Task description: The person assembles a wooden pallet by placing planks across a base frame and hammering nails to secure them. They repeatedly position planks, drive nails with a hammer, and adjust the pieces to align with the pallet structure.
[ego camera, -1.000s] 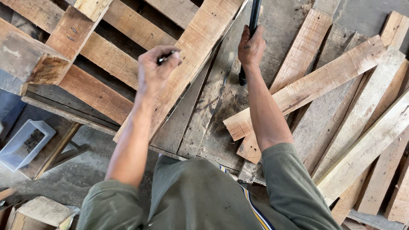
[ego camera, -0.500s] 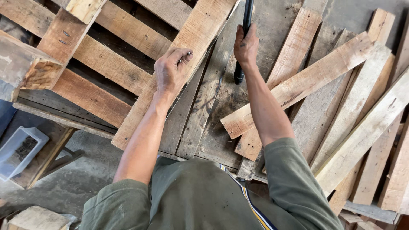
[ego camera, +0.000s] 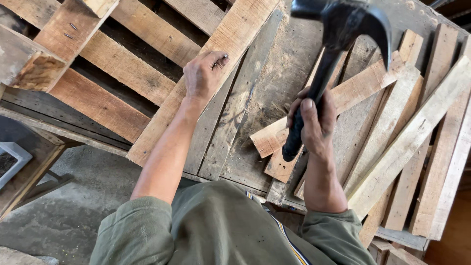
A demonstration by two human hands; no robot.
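Observation:
My left hand [ego camera: 203, 73] rests on a long light wooden plank [ego camera: 230, 44] that slants across the workbench, and pinches a small nail [ego camera: 224, 57] upright against it. My right hand [ego camera: 314, 122] grips the black handle of a claw hammer [ego camera: 343, 29]. The hammer is raised close to the camera, its dark head up at the top of the view, well right of the nail.
A wooden pallet [ego camera: 113, 98] with reddish slats lies at the left. Several loose planks [ego camera: 407, 137] are piled at the right on a grey worn bench top [ego camera: 245, 147]. A white tray [ego camera: 12, 162] sits on the concrete floor at lower left.
My right hand has swung the hammer up and back toward the camera. My left hand has settled on the plank with the nail held at its fingertips.

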